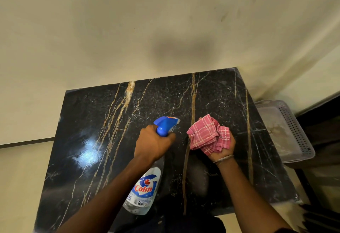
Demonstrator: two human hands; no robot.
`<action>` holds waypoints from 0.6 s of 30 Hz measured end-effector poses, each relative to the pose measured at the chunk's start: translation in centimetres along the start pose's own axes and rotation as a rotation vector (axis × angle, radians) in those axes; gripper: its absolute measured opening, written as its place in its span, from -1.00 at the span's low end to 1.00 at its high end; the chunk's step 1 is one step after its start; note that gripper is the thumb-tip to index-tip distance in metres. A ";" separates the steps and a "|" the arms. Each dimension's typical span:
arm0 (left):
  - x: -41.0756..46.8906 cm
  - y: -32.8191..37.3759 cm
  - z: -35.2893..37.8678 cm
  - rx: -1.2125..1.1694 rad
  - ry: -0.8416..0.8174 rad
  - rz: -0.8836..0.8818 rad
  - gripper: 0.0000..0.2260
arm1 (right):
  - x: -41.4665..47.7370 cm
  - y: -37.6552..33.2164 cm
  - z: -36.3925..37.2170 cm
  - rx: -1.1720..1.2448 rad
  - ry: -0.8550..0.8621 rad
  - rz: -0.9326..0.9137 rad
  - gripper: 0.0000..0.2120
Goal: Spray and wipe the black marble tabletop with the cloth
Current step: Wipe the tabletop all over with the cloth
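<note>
The black marble tabletop (92,140) with gold and white veins fills the lower middle of the view. My left hand (153,143) grips the neck of a clear spray bottle (145,188) with a blue trigger head, held above the tabletop with the nozzle pointing away from me. To its right, my right hand (223,149) is palm up and holds a bunched pink checked cloth (207,134) above the marble. A thin bangle sits on that wrist.
The table stands against a cream wall (128,30). A grey perforated plastic tray (287,129) sits just past the table's right edge. Pale floor (18,177) lies to the left, and dark furniture shows at the far right.
</note>
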State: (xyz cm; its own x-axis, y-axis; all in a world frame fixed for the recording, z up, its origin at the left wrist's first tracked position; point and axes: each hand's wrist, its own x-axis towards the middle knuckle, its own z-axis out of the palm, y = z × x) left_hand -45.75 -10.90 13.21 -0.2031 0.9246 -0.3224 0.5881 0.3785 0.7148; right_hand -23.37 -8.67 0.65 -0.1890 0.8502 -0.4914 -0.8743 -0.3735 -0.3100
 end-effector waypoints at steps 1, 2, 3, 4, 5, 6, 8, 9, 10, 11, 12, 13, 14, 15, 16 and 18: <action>0.0 0.0 -0.1 -0.001 -0.001 -0.004 -0.84 | 0.0 0.0 0.0 0.016 -0.006 0.019 -0.49; 0.1 -0.1 -0.1 0.007 -0.001 -0.007 -0.83 | 0.2 0.0 -0.2 0.029 0.015 0.021 -0.50; 0.1 -0.1 -0.2 0.018 -0.001 -0.007 -0.82 | 0.3 -0.1 -0.4 0.034 0.015 0.028 -0.47; 0.0 -0.1 -0.2 0.030 -0.002 -0.005 -0.82 | 0.4 -0.1 -0.5 0.034 0.003 0.035 -0.47; -0.1 -0.1 -0.1 0.037 -0.005 0.000 -0.82 | 0.4 -0.1 -0.4 0.031 -0.012 0.043 -0.50; -0.2 -0.1 0.0 0.039 -0.012 0.005 -0.83 | 0.3 -0.1 -0.3 0.023 -0.023 0.040 -0.49; -0.3 -0.3 0.2 0.045 -0.047 0.012 -0.84 | 0.3 -0.2 -0.2 0.006 -0.033 0.041 -0.39; -0.3 -0.4 0.4 0.054 -0.083 0.016 -0.84 | 0.2 -0.3 -0.1 0.010 -0.036 0.041 -0.36; -0.3 -0.5 0.5 0.067 -0.128 0.025 -0.82 | 0.3 -0.3 -0.1 0.015 -0.042 0.042 -0.33; -0.4 -0.6 0.6 0.079 -0.167 0.038 -0.78 | 0.3 -0.3 -0.1 0.015 -0.046 0.043 -0.31; -0.5 -0.6 0.8 0.088 -0.192 0.049 -0.73 | 0.3 -0.3 0.0 0.005 -0.048 0.044 -0.28; -0.5 -0.4 1.0 0.091 -0.196 0.058 -0.70 | 0.2 -0.3 0.2 -0.007 -0.053 0.051 -0.25; -0.6 -0.1 1.1 0.089 -0.183 0.067 -0.69 | 0.2 -0.2 0.4 -0.021 -0.062 0.059 -0.22; -0.6 0.3 1.3 0.080 -0.160 0.070 -0.69 | 0.0 -0.2 0.7 -0.035 -0.063 0.070 -0.21; -0.5 0.6 1.4 0.069 -0.139 0.068 -0.70 | -0.1 0.0 0.9 -0.041 -0.067 0.080 -0.20; -0.3 1.2 1.5 0.057 -0.118 0.063 -0.73 | -0.5 0.1 1.0 -0.044 -0.068 0.092 -0.20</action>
State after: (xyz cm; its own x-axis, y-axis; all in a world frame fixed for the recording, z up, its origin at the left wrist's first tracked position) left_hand -43.85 -10.79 13.24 -0.0731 0.9334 -0.3513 0.6409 0.3139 0.7005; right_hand -23.85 -8.74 1.71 -0.2991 0.8340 -0.4638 -0.8314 -0.4662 -0.3023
